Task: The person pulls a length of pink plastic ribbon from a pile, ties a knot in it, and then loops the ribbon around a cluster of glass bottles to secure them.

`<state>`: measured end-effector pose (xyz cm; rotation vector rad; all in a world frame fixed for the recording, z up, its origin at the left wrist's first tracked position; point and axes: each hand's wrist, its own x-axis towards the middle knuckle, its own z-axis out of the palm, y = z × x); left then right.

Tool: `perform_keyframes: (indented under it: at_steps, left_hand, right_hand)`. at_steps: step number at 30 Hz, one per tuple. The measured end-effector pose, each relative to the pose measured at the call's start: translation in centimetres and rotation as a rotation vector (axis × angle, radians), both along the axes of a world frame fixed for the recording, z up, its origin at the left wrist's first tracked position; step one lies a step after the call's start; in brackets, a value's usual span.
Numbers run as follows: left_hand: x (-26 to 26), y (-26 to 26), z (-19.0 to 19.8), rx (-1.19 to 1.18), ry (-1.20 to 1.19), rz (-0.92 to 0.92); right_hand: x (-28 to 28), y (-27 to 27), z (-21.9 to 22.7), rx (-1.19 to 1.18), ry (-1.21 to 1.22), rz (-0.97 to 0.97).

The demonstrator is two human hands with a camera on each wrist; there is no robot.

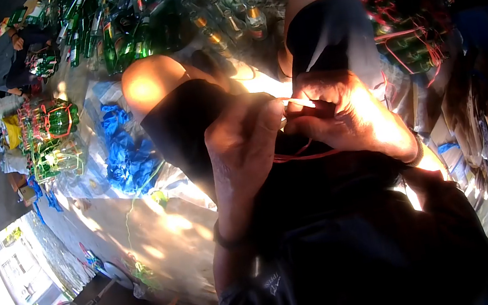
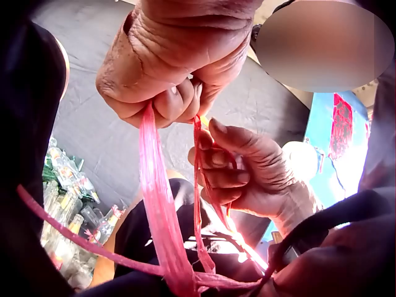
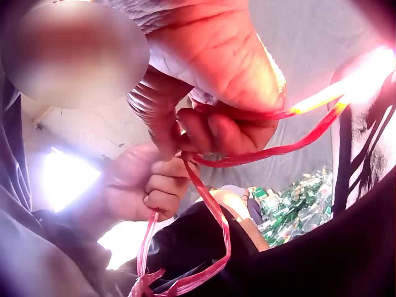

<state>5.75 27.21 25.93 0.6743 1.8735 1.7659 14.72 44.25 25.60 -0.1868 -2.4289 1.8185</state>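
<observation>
Nearest the camera is the dark shirt (image 1: pixel 358 242), on the body's side of the fingers. Just past it, the left hand (image 1: pixel 245 139) and right hand (image 1: pixel 349 118) meet over the lap, fingertips close together. Pink twine (image 2: pixel 162 204) is the thing they hold: the left fingers (image 2: pixel 168 104) are curled firmly round it, and the right fingers (image 2: pixel 226 178) bend in and pinch more of it just beside them. Gripping it from two sides so close together probably keeps the short stretch between the hands under control, and the tight curl on the left looks fit to stop the flat ribbon slipping. Looser strands trail from the fingers toward the lap, one broad, others narrow; whether a knot lies under the fingertips is hidden. The knees (image 1: pixel 149 84) stand beyond the fingers, one to each side, perhaps because sitting so brings the work close to the body. Farther out past the fingers lie green bottles (image 1: pixel 132 40) and clear bottles (image 1: pixel 256 21); tied bundles (image 1: pixel 65 119) sit well to the left, apart from these, presumably to keep them sorted.
</observation>
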Motion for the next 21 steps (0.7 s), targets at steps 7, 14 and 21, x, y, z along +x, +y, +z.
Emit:
perform_keyframes:
  at_steps: [7, 14, 21]
  left_hand:
    - [-0.1, -0.3, -0.1, -0.046, 0.024, 0.011]
    - [-0.2, -0.2, -0.4, -0.036, 0.014, 0.032]
    - [-0.5, -1.0, -0.3, -0.093, -0.09, 0.047]
  right_hand:
    - [0.0, -0.4, -0.8, 0.138, 0.116, 0.031]
    - [-0.4, -1.1, -2.0, 0.361, 0.22, -0.071]
    - [0.1, -0.5, 0.8, -0.082, -0.093, 0.07]
